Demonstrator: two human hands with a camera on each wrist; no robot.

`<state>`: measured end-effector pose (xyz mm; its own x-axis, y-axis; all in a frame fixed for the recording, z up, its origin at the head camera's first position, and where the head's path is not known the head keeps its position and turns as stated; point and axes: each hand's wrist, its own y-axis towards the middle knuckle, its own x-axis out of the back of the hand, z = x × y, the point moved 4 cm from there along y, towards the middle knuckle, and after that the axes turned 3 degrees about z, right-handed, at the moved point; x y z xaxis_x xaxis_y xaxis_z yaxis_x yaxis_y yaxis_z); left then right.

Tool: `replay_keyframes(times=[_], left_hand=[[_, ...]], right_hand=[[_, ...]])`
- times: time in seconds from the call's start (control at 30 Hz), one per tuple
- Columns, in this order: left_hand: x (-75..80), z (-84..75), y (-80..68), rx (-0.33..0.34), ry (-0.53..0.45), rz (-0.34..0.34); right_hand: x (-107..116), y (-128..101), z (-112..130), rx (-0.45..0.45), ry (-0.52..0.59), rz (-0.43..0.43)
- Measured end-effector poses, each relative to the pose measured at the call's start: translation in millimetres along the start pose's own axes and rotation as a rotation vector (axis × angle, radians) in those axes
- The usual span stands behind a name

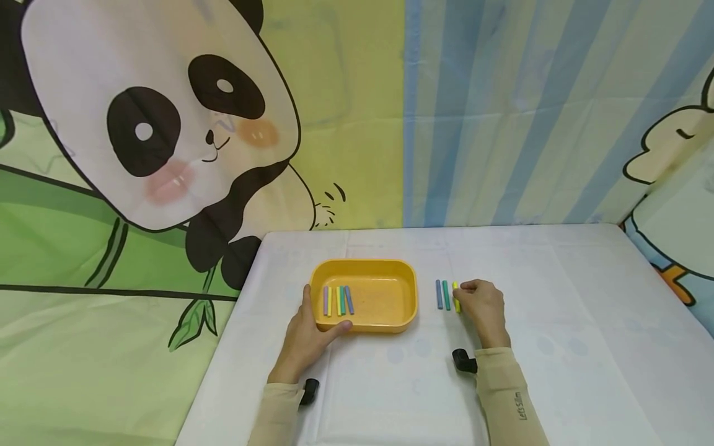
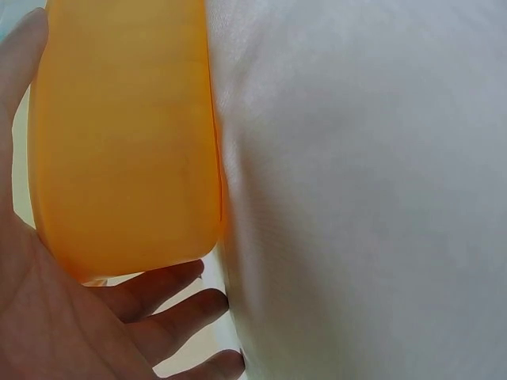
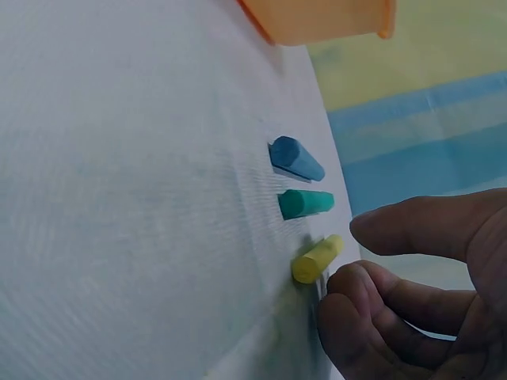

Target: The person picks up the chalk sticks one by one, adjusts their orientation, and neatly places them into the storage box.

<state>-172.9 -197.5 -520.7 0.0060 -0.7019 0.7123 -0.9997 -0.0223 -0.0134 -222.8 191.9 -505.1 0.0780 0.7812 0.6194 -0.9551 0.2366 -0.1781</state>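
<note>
Head view: left hand [image 1: 308, 337] cups the near left corner of the tray [image 1: 390, 322], fingers relaxed against its wall; sticks [image 1: 338, 300] lie inside. Right hand [image 1: 482, 306] has curled fingers at the yellow stick [image 1: 456, 297] on the bench [image 1: 558, 322].

Left wrist view: fingers [image 2: 170, 305] spread under the tray [image 2: 119, 142].

Right wrist view: fingers [image 3: 372, 309] just beside the yellow stick [image 3: 317, 259], contact unclear; green stick [image 3: 305, 203] and blue stick [image 3: 295, 157] beyond. Best pinched at mid-length, clear of the green one.

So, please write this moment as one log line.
left hand: holds yellow tray | right hand: touches yellow stick | table: blue, green sticks
</note>
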Motion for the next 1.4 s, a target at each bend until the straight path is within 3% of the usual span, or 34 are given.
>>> replay_keyframes(times=[0.27, 0.9, 1.4], left_hand=[[-1.0, -0.3, -0.2, -0.004, -0.004, 0.001], [-2.2, 2.2, -0.7, 0.001, -0.005, -0.003], [0.0, 0.6, 0.0, 0.009, -0.007, 0.003]], right_hand=[[-4.4, -0.7, -0.9, -0.024, -0.019, 0.023], [-7.7, 4.9, 0.0, 0.014, -0.092, 0.011], [-0.5, 5.3, 22.0, -0.007, 0.005, 0.03]])
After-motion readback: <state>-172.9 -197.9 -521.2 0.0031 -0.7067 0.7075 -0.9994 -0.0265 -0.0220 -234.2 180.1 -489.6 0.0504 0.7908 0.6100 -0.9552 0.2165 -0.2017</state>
